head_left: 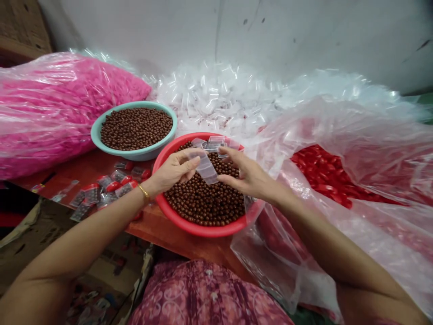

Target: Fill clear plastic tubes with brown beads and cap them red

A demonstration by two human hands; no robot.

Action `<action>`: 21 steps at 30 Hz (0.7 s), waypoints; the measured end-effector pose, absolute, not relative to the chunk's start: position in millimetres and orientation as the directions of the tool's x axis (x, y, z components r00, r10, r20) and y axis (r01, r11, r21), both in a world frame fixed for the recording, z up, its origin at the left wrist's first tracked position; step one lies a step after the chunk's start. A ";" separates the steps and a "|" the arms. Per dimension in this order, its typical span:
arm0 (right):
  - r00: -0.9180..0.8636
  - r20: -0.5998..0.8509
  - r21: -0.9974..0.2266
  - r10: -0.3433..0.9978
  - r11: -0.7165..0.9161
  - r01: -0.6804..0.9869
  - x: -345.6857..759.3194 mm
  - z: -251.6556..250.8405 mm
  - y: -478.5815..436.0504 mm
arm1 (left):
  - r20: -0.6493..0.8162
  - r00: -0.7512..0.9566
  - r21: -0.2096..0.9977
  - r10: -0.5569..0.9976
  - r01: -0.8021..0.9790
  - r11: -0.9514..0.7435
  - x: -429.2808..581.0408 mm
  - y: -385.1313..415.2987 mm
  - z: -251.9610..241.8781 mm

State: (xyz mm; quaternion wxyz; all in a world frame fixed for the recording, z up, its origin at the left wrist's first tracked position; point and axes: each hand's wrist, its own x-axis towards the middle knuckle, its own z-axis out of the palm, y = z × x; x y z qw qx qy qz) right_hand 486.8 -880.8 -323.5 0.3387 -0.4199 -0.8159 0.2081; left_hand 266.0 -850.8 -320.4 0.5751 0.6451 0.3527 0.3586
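Over a red basin (206,230) of small round brown balls (206,205), my left hand (172,171) pinches a small clear plastic box (207,169) between thumb and fingers. The box slants down toward the right and looks empty. My right hand (246,174) is at its right side, thumb and fingers apart, with the thumb tip close to the box's lower end; whether they touch is unclear. More clear boxes (215,142) lie on the balls at the far side of the basin, just behind my right fingertips.
A pale blue basin (133,155) of similar balls stands at the back left. Filled red-capped boxes (108,184) lie on the red tabletop (152,225). Around are a bag of pink pieces (67,99), a heap of clear plastic (216,99) and a bag with red caps (321,174).
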 end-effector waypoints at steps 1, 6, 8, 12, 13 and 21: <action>-0.484 0.315 -0.694 0.816 0.546 0.469 474.2 -324.7 -876.1 | 0.044 0.484 0.999 0.874 -0.013 -0.042 267.2 -854.9 -321.0; -0.595 0.155 -0.769 0.789 0.475 0.429 445.2 -324.4 -863.0 | 0.100 0.274 0.984 0.956 -0.170 -0.054 267.3 -865.6 -333.4; -0.585 0.162 -0.702 0.794 0.510 0.498 444.3 -318.7 -864.0 | 0.109 0.179 0.963 0.978 -0.264 -0.059 262.7 -864.2 -334.0; -0.541 0.087 -0.556 0.836 0.492 0.670 446.5 -311.8 -867.0 | 0.133 -0.102 0.875 0.986 -0.455 -0.165 242.8 -853.6 -319.1; -0.515 0.063 -0.535 0.855 0.464 0.706 446.1 -313.2 -865.2 | 0.144 -0.145 0.865 0.979 -0.463 -0.196 238.1 -851.4 -314.9; -0.389 0.275 -0.646 0.879 0.469 0.602 422.5 -335.4 -829.2 | 0.048 0.017 0.953 0.999 -0.300 -0.041 248.9 -862.8 -326.4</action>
